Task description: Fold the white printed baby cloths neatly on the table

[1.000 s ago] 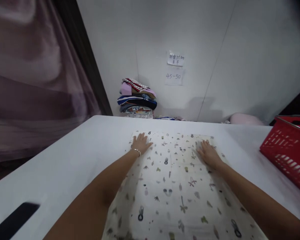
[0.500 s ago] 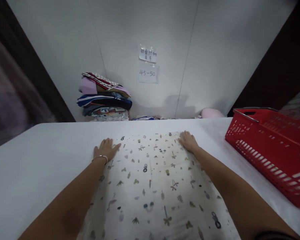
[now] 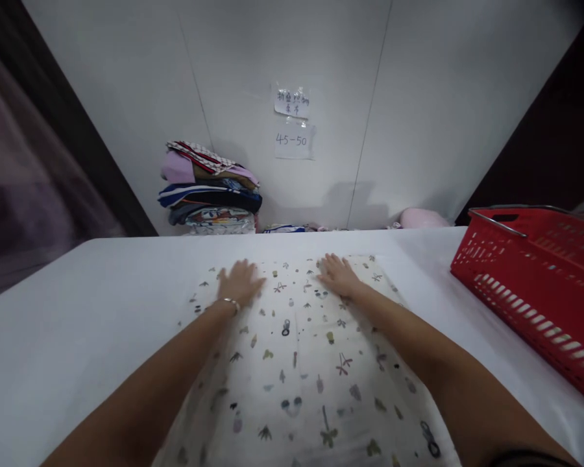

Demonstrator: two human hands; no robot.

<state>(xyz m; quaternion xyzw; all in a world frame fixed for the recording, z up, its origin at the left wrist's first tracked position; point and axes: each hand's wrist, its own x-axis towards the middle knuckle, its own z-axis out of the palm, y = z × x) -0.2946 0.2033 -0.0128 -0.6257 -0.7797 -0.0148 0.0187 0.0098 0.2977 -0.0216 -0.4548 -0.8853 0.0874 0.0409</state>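
A white cloth (image 3: 311, 370) printed with small plants, rings and sunglasses lies spread over the white table, running down toward me. Flat on its far left part rests my left hand (image 3: 241, 284), fingers spread, with a silver bracelet at the wrist. My right hand (image 3: 339, 275) presses on the cloth's far right part, fingers also apart. Neither hand grips the fabric. My forearms cover parts of the cloth's two sides, and its near edge is out of view.
To the right stands a red plastic basket (image 3: 530, 285) with a metal handle. Folded cloths (image 3: 211, 188) are stacked behind the white table (image 3: 102, 292). A pink item (image 3: 422, 218) lies near the wall, where paper signs (image 3: 294, 141) hang.
Both hands have slid inward over the cloth, closer to each other. More of the cloth's far left and far right corners now shows. The view has shifted slightly.
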